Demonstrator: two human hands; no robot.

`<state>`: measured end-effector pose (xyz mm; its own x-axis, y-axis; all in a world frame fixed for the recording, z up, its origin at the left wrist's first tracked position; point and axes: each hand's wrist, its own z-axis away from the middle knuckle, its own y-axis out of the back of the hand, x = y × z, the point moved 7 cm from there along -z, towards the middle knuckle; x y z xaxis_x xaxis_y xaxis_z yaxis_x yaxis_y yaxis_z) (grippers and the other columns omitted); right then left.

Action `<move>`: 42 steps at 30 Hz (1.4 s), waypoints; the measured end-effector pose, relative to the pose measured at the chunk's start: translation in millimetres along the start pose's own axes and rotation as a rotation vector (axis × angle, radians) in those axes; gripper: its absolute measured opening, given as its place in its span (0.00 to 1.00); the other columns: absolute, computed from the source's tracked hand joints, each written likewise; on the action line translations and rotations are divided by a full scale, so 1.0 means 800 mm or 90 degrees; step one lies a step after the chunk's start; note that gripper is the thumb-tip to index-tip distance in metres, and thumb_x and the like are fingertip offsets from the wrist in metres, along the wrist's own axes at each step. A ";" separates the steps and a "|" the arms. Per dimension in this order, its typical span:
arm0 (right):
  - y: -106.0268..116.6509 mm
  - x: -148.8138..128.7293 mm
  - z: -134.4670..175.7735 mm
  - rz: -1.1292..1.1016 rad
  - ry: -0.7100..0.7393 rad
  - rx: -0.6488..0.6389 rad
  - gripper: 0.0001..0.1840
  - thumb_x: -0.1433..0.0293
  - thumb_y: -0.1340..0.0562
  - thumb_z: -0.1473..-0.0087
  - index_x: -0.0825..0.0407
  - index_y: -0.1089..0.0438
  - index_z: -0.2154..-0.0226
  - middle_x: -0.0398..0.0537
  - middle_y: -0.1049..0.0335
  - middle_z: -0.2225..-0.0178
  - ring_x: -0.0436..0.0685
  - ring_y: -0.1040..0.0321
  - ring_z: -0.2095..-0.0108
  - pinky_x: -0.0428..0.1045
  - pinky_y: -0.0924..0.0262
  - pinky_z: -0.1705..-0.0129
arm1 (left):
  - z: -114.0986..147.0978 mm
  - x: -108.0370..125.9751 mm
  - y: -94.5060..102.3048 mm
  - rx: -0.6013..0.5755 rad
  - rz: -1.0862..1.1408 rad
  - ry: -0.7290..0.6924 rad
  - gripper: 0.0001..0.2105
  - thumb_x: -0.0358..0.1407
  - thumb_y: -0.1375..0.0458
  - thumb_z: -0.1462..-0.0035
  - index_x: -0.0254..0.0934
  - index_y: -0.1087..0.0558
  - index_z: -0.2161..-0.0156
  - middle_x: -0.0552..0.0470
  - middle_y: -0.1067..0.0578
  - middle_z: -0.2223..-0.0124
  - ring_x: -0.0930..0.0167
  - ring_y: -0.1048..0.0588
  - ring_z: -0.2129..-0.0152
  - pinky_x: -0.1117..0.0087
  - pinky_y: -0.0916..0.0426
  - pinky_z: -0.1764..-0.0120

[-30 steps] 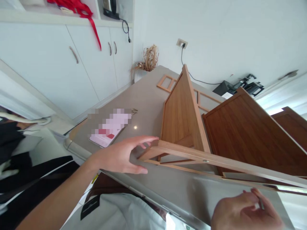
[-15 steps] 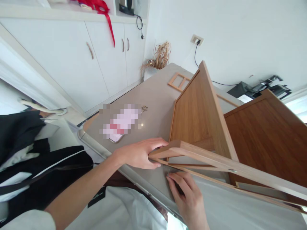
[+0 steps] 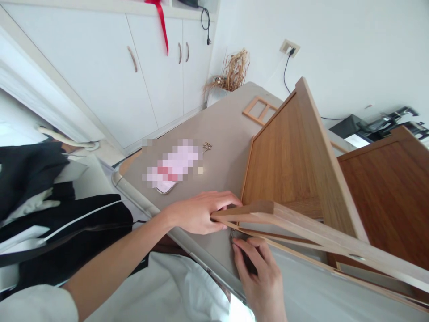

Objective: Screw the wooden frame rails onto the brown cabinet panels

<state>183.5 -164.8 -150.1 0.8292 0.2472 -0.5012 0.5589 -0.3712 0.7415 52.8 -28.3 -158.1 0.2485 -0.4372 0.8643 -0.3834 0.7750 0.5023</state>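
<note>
Two bare hands at one end of a wooden frame. Left hand (image 3: 201, 212): palm down, forearm slanting in from lower left, fingers over the far side and thumb on the near side, gripping the near-left end of the frame (image 3: 301, 223). Right hand (image 3: 261, 273): just beside the left, entering from below, wrist low, fingers curled, thumb and index fingertip pinched on one small metal piece (image 3: 233, 233) close to the frame's lower edge; its exact form cannot be told. The frame runs obliquely to the right, one round metal fitting (image 3: 357, 257) visible in its upper rail.

Behind the frame, two brown panels stand on edge: the nearer panel (image 3: 284, 156) and the darker panel (image 3: 389, 192) to its right. On the grey table (image 3: 221, 174), left of the panels: one phone (image 3: 166, 185), partly pixelated, and, near it, a cluster of screws (image 3: 207, 146), too small to count. Farther back lies one small frame (image 3: 258, 112). Beyond the table: one dried plant (image 3: 237, 69) and three cabinet handles (image 3: 132, 59).
</note>
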 end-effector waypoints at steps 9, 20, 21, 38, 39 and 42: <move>0.002 0.002 0.004 0.030 -0.009 -0.001 0.08 0.70 0.36 0.34 0.48 0.20 0.57 0.48 0.24 0.62 0.50 0.22 0.63 0.43 0.26 0.56 | 0.001 -0.003 0.001 -0.001 -0.004 0.009 0.21 0.36 0.40 0.38 0.49 0.33 0.40 0.55 0.23 0.53 0.65 0.26 0.57 0.68 0.36 0.51; -0.008 0.018 0.019 0.043 -0.093 0.023 0.07 0.65 0.35 0.35 0.45 0.19 0.57 0.47 0.22 0.63 0.53 0.24 0.65 0.47 0.30 0.61 | 0.002 -0.001 0.000 0.025 -0.012 -0.007 0.22 0.32 0.41 0.40 0.48 0.33 0.41 0.55 0.22 0.51 0.66 0.25 0.58 0.68 0.36 0.51; -0.008 0.017 0.019 0.047 -0.095 0.030 0.07 0.64 0.34 0.36 0.45 0.19 0.58 0.46 0.23 0.66 0.52 0.25 0.67 0.47 0.31 0.62 | 0.002 -0.001 0.000 0.026 -0.009 -0.010 0.22 0.32 0.41 0.40 0.47 0.32 0.41 0.55 0.22 0.52 0.66 0.25 0.58 0.68 0.36 0.51; -0.003 0.016 0.032 0.157 -0.015 0.038 0.09 0.66 0.34 0.35 0.45 0.20 0.53 0.50 0.21 0.59 0.59 0.23 0.58 0.54 0.31 0.52 | 0.000 -0.006 -0.003 0.017 0.012 -0.019 0.22 0.32 0.40 0.40 0.46 0.32 0.41 0.54 0.24 0.55 0.66 0.27 0.60 0.66 0.36 0.53; -0.004 0.015 0.031 0.156 0.005 0.027 0.09 0.67 0.35 0.35 0.45 0.21 0.53 0.50 0.21 0.60 0.59 0.24 0.58 0.54 0.31 0.51 | 0.000 -0.005 -0.003 0.014 0.010 -0.017 0.22 0.32 0.40 0.40 0.46 0.32 0.40 0.54 0.24 0.55 0.66 0.27 0.60 0.66 0.36 0.52; -0.007 0.011 0.026 0.165 0.047 0.004 0.10 0.68 0.37 0.32 0.47 0.22 0.52 0.49 0.21 0.60 0.58 0.25 0.58 0.54 0.32 0.50 | 0.000 -0.002 -0.001 0.005 0.007 -0.017 0.24 0.31 0.41 0.41 0.46 0.33 0.40 0.54 0.23 0.52 0.67 0.26 0.59 0.66 0.36 0.51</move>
<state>187.1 -178.8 -167.8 0.9429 0.2071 -0.2610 0.3278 -0.4364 0.8379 52.5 -28.1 -159.6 0.2200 -0.4412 0.8700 -0.3936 0.7759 0.4930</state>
